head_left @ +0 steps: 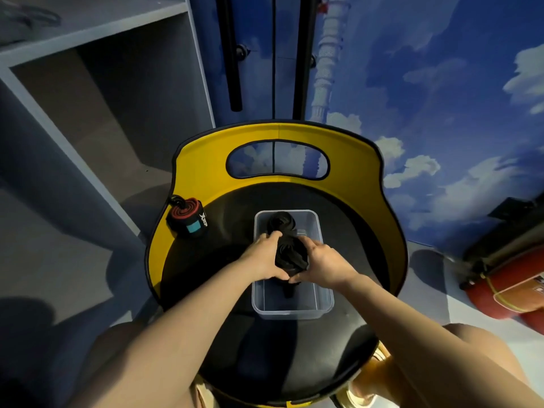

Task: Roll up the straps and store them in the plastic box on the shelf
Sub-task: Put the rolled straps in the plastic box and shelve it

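Both hands (291, 260) apparently cupped together

A blue wall (441, 83) painted with white clouds is rising behind the yellow-backed seat (206, 160). Left of the seat, a grey shelf unit (97, 33) is standing; right, red cylinders (506, 287) are lying on the pale floor (426, 290).

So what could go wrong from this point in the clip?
The black strap roll, pinched between the left hand and right hand above the clear plastic box, has a loose tail hanging into the box; it may unwind on release. The red-and-black rolled strap still sits outside on the black seat and could be forgotten.
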`<state>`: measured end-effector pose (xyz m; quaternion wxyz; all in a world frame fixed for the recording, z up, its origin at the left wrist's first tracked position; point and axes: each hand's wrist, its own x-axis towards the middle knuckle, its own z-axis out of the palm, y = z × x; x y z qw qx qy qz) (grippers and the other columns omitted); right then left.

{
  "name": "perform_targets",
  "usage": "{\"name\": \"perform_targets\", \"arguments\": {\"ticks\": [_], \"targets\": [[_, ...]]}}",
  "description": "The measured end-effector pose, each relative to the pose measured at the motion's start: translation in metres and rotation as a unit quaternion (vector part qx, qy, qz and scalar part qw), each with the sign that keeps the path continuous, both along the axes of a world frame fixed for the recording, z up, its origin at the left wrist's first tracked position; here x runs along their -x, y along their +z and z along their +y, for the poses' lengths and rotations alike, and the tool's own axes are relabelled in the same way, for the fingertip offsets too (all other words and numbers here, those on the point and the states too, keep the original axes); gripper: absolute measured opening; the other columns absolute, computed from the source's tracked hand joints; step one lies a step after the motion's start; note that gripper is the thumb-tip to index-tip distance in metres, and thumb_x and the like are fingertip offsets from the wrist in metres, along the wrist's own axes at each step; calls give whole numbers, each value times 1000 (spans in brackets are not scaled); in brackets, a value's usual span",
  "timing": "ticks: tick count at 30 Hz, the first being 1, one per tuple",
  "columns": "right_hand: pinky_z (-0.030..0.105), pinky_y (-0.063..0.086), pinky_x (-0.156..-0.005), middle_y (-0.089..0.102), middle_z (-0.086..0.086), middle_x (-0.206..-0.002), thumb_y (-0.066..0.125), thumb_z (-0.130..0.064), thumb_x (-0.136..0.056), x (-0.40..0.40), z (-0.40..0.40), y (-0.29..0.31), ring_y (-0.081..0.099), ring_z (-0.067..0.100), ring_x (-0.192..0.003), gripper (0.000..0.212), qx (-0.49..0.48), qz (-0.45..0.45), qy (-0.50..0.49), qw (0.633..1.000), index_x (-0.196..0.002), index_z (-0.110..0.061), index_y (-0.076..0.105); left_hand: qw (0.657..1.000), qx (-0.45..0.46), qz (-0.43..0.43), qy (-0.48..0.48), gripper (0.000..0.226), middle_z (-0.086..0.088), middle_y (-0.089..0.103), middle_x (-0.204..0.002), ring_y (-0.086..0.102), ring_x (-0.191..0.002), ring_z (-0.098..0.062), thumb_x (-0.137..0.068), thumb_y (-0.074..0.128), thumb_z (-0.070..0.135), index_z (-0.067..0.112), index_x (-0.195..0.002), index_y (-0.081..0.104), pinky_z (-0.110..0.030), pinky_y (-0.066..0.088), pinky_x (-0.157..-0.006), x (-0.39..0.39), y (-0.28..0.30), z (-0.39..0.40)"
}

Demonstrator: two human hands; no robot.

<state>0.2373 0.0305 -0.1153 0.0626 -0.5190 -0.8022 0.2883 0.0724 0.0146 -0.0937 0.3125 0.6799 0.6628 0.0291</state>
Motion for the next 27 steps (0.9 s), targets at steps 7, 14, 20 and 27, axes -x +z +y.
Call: {"name": "perform_targets", "arguments": {"ticks": [7, 14, 20, 27], "targets": [[38, 48, -89, 54, 6, -127, 71, -49, -73, 3, 9, 0, 57, 30, -111, 81, -23, -84, 48, 995, -138, -17, 33, 1000, -9, -3, 21, 96, -8, 29, -148, 31, -137, -26, -72, 79, 20, 19, -147, 19, -36, 34, -108, -1, -16, 3], [27, 9, -116, 52, 6, -135, 68, -51, -77, 6, 18, -9, 43, 18, -131, 86, -81, -148, 66, 983, -144, -14, 27, 1000, 2, 21, 17, 91, -9, 27, -149, 35, -134, -29, -76, 76, 17, 16, -147, 18, -40, 38, -107, -6, -22, 7], [29, 0, -117, 46, 6, -141, 66, -51, -79, 10, 15, -7, 37, 16, -135, 93, -67, -165, 70, 982, -147, -10, 18, 999, 18, 37, 8, 86, -13, 29, -146, 38, -132, -31, -77, 75, 15, 12, -143, 21, -43, 40, -105, -10, -21, 10], [34, 0, -119, 15, 4, -158, 67, -65, -68, 15, 6, 7, 9, 17, -146, 116, -68, -139, 57, 986, -150, -12, 4, 999, 10, -40, 28, 101, -8, 15, -156, 17, -144, -24, -77, 76, 26, 15, -150, 8, -35, 23, -114, 12, -9, 7]]}}
